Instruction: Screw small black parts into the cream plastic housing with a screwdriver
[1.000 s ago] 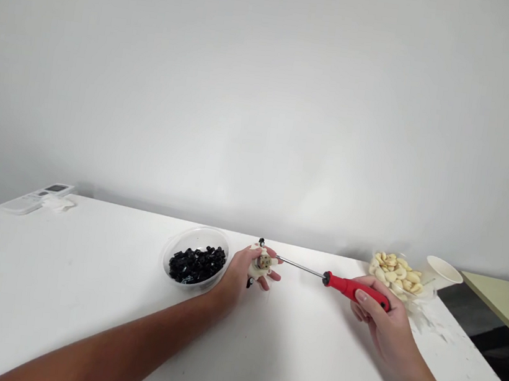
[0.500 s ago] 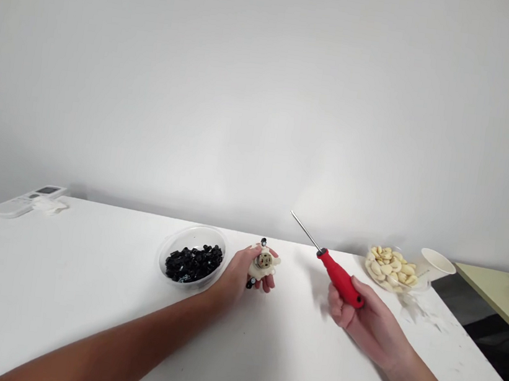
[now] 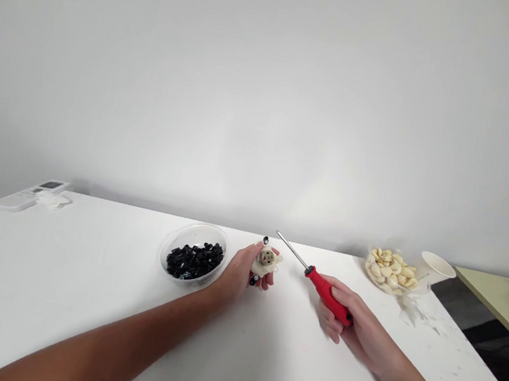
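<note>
Between the fingers and thumb of my left hand [image 3: 241, 265] is a small cream plastic housing with a round metal motor [image 3: 266, 257] in it. Small black parts stick out at its top and bottom. My right hand [image 3: 350, 319] is closed around the red handle of a screwdriver [image 3: 328, 297]. Its metal shaft points up and left, with the tip in the air a little right of and above the motor, apart from it. Just left of my left hand stands a clear round bowl [image 3: 162, 258] holding many small black parts [image 3: 193, 260].
At the back right, a clear container of cream-coloured pieces [image 3: 391, 270] stands beside a white cup [image 3: 436, 266]. A white remote control [image 3: 33, 194] lies at the far left, near crumpled white material [image 3: 54, 200]. A wall rises behind the white table [image 3: 60, 277].
My right hand has moved left and slightly down with the screwdriver, bringing its tip closer to the motor. My left hand holds the motor housing in nearly the same place.
</note>
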Available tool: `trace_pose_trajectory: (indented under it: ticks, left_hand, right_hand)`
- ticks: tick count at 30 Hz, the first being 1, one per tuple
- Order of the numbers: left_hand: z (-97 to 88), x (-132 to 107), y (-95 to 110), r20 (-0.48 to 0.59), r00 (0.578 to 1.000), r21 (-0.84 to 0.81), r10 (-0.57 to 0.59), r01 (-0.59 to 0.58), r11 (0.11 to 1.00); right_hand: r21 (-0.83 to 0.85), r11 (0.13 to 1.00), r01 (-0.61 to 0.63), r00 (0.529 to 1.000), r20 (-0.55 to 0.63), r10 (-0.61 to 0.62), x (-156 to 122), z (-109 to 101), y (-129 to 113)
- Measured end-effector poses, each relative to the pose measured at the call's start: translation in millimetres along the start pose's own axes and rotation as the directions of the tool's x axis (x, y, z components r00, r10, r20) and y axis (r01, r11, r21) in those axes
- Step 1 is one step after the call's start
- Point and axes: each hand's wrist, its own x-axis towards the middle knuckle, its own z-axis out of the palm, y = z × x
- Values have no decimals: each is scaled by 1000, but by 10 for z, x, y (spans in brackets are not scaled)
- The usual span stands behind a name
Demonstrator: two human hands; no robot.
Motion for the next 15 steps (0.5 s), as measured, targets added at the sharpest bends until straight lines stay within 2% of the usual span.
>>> trace_pose_trajectory:
  ticks: [3,9,13,15]
  left_hand:
    - [1,2,14,5,1000,7,-5,5,1000]
    - [4,10,13,-16,1000,-16,-8,8,1000]
    - [-6,18,-14,3,1000,-13,2,-2,1000]
    - [-10,16,-23,7,1000,-9,5,-5,1000]
  right_hand:
    - [-111,993,-34,999,21,37,4,7,3]
    - [-34,999,11,1000,1,-11,2,-19,-1]
    - [-79,997,-27,993,115,36,-11,-50,9]
    - [-54,999,-11,994,109,17,-15,-42,4]
